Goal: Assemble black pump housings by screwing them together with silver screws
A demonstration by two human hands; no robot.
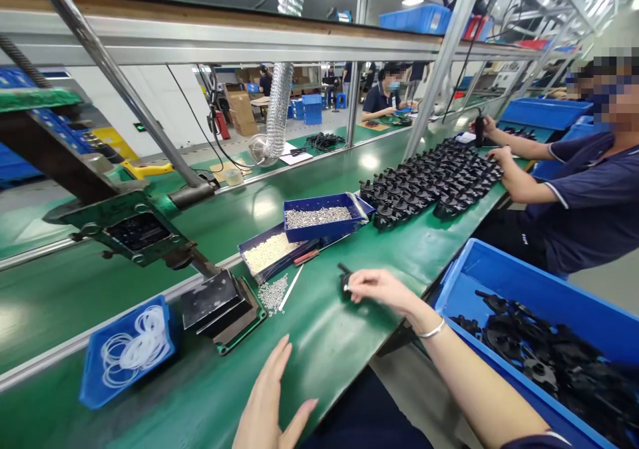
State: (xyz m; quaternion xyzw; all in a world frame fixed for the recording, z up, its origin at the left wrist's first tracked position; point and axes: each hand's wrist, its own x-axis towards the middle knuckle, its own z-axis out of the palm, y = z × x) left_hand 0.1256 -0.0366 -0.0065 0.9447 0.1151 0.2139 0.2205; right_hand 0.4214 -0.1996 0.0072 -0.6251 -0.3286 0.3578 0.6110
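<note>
My right hand (377, 289), with a bracelet at the wrist, has its fingers pinched at a small black plastic part (344, 276) over the green bench (319, 329). A tiny white spot shows at the fingertips; I cannot make out what it is. The part's far side is partly hidden by the fingers. My left hand (267, 402) is open near the bench's front edge, thumb apart from the fingers, holding nothing. Left of the black part lie a loose pile of small rings (273, 293), a thin white stick (291, 289) and a red-handled tool (306, 257).
Blue trays hold metal pieces (319, 217) and cream pieces (271, 252). A hand press (219, 302) stands left, beside a tray of white rings (137, 346). Rows of black parts (429, 176) lie ahead. A blue bin (462, 269) and a co-worker (594, 183) are right.
</note>
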